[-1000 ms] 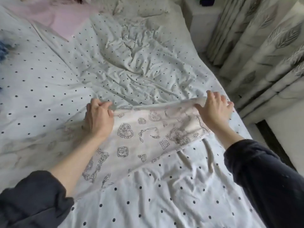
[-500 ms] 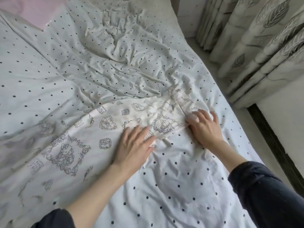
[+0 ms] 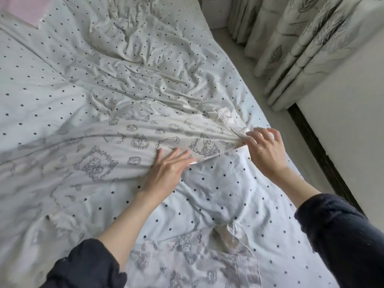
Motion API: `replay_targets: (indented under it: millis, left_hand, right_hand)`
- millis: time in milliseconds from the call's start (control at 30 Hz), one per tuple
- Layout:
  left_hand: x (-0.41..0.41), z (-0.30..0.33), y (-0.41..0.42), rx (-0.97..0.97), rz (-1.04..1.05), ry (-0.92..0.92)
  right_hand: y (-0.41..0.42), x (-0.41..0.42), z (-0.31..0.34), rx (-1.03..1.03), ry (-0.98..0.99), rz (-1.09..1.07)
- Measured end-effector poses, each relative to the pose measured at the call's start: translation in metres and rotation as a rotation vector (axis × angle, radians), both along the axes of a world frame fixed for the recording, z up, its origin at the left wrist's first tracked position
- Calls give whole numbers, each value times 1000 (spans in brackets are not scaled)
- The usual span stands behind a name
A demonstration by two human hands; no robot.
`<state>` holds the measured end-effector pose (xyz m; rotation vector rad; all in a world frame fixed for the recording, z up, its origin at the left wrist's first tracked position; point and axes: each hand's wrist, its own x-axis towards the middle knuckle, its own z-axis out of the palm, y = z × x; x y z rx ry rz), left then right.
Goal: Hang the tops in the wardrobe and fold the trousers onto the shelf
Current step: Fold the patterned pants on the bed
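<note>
The person leans over a bed (image 3: pixel 62 96) covered by a white sheet with small dark dots, much creased toward the far side. A pale pair of trousers (image 3: pixel 128 142) printed with grey line drawings of cartoon figures and frames lies spread across the sheet, running from the left edge of the view toward the right side of the bed, its cloth pulled into long folds. The left hand (image 3: pixel 166 169) lies flat on the trousers near their near edge, fingers straight and slightly spread, pressing the cloth down; its grip is wide and it holds nothing. The right hand (image 3: pixel 264 150) is at the right end of the trousers, where thumb and forefinger pinch the cloth's edge beside a bunched, gathered part, while the other fingers are lifted and loosely bent. Both arms wear dark sleeves (image 3: pixel 340 242) pushed back from the forearms. Another piece of the same printed cloth (image 3: pixel 193 262) lies at the near edge of the bed, between the two arms, with a thin cord hanging from a puckered spot; whether it belongs to the same garment cannot be told. A pink cloth (image 3: pixel 22 9) shows at the far left corner of the bed. Pale curtains (image 3: pixel 291 38) with a leaf pattern hang to the right, beside a white wall (image 3: pixel 342 113) and a dark strip along the floor.
</note>
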<state>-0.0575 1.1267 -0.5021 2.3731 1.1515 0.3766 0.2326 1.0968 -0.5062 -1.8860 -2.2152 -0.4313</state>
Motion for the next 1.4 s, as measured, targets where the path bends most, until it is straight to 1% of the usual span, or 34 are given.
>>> replay_targets:
  millis: [67,133,200,233,267,300,367,400,467,533,567,633,700,733,833,900,1000,1067,1100,1167,1200,1267,1333,1400]
  left_hand:
    - [5,4,-12,20,-23,-37]
    - [9,5,-22,18,-53,-35]
    - [14,2,-31,-42,-77,32]
    - [15,1,-33,-98,-87,97]
    - [14,-2,-37,-143,-85,172]
    - [13,-4,-41,-140,-85,255]
    - [3,-10,-53,-100,-84,372]
    - [-4,-12,-64,-60,-80,399]
    - [-20,-12,-94,34,-59,411]
    - [-36,-18,-128,89,-28,367]
    - [-44,-20,-146,106,-19,352]
    - [-55,-24,-168,97,-34,347]
    - [-66,-24,-192,109,-85,406]
    - [-67,-26,-196,119,-106,439]
    - [-70,-26,-208,147,-70,419]
    - [-67,-24,-204,140,-17,388]
    - [-57,-23,-195,129,9,477]
    - [-51,-22,-191,109,19,521]
    - [-47,-22,-191,96,35,533]
    - [-42,-22,-190,72,66,576]
    - [-37,-23,-194,59,76,603]
    - [-33,-24,-198,64,112,611]
    - [-30,-22,-201,93,133,568]
    - [-29,-19,-202,158,150,463]
  right_hand:
    - [-13,6,5,26,10,-37]
    - [-26,12,5,29,11,-70]
    - [-40,12,0,-26,24,-114]
    - [-45,7,-4,-85,52,-149]
    - [-54,-1,-8,-176,100,-199]
    - [-61,-11,-11,-283,175,-261]
    - [-76,-35,-15,-477,380,-403]
    - [-86,-48,-16,-528,480,-457]
    - [-110,-71,-15,-545,595,-513]
    - [-136,-88,-13,-525,633,-563]
    - [-151,-96,-11,-524,655,-575]
    - [-173,-101,-15,-609,697,-540]
    - [-195,-106,-19,-730,715,-486]
    - [-197,-103,-22,-758,709,-480]
    - [-204,-97,-27,-689,700,-521]
    - [-204,-88,-26,-633,752,-624]
    - [-206,-77,-18,-534,754,-724]
    - [-212,-76,-14,-457,698,-689]
    - [-219,-78,-12,-461,687,-616]
    - [-231,-85,-14,-534,663,-385]
    - [-240,-85,-18,-566,615,-261]
    - [-253,-86,-25,-524,473,-86]
    - [-253,-84,-23,-430,380,-31]
    - [-246,-82,-16,-349,324,-9]
